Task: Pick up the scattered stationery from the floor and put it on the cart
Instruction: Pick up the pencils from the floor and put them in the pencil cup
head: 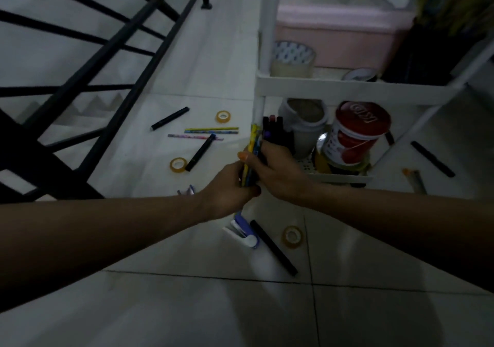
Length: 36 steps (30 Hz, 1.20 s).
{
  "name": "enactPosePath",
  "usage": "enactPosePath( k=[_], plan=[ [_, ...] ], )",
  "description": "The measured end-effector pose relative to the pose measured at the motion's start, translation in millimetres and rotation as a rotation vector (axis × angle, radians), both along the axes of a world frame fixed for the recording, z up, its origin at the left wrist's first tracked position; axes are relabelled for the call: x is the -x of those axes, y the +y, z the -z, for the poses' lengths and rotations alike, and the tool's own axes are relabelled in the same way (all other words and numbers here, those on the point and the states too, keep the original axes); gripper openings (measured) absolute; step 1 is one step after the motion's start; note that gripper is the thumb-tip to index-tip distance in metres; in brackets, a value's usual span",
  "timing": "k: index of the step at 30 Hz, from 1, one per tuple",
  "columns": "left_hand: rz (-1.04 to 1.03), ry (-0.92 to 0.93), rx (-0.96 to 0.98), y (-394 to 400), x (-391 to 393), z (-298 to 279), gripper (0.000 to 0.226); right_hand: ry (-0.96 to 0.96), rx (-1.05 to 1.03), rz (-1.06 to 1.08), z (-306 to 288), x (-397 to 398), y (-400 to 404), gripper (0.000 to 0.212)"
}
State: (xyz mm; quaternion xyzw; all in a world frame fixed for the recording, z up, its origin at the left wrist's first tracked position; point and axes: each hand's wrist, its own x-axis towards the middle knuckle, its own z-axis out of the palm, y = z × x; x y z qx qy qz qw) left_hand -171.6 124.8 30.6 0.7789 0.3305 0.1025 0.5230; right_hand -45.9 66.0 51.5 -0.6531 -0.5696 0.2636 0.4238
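The floor (240, 306) is pale tile, with a black railing (80, 65) at the left. The white cart (347, 90) stands at the upper right; its upper shelf carries a pink box (334, 44) and a large tape roll (292, 59), and its lower shelf holds a red-lidded tub (355, 132) and a grey cup (304, 122).

Both hands meet just left of the cart's lower shelf. The left hand (227, 189) and the right hand (278, 170) have their fingers curled round one bundle of pencils (252, 146) and black markers (272, 127), held upright.

Still on the floor lie a stapler (244, 233), a marker (272, 247) beside it, three small tape rings (292, 237) (178, 164) (222, 116), two more markers (169, 118) (200, 152) and thin pencils (211, 130). Another marker (433, 159) lies right of the cart.
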Motion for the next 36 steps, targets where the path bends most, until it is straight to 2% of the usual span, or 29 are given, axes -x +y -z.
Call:
enactPosePath(
  k=[5, 8, 12, 15, 18, 22, 24, 26, 29, 36],
  plan=[
    [0.14, -0.027, 0.054, -22, -35, -19, 0.024, -0.048, -0.167, 0.099, -44, -42, -37, 0.022],
    [0.185, -0.061, 0.083, -33, -64, -36, 0.018, -0.203, -0.204, 0.147, -66, -64, -51, 0.021],
    [0.217, -0.26, 0.066, -49, -103, -63, 0.021, -0.289, -0.244, 0.215, -96, -87, -60, 0.023],
    [0.223, -0.389, 0.036, -58, -127, -85, 0.014, -0.361, -0.317, 0.265, -121, -101, -66, 0.027],
    [0.154, -0.442, -0.105, -66, -143, -107, 0.045, -0.42, -0.452, 0.296, -147, -114, -72, 0.023],
    [0.114, -0.58, -0.309, -67, -161, -126, 0.042, -0.497, -0.599, 0.377, -175, -132, -80, 0.03],
    [0.097, -0.638, -0.357, -64, -169, -134, 0.052, -0.519, -0.667, 0.405, -185, -140, -86, 0.024],
    [0.056, -0.638, -0.39, -61, -175, -138, 0.063, -0.533, -0.729, 0.435, -191, -149, -92, 0.016],
    [-0.005, -0.635, -0.462, -61, -182, -143, 0.065, -0.563, -0.775, 0.497, -193, -163, -99, 0.015],
    [-0.011, -0.605, -0.567, -63, -200, -145, 0.072, -0.636, -0.784, 0.623, -195, -182, -103, 0.024]
  ],
)
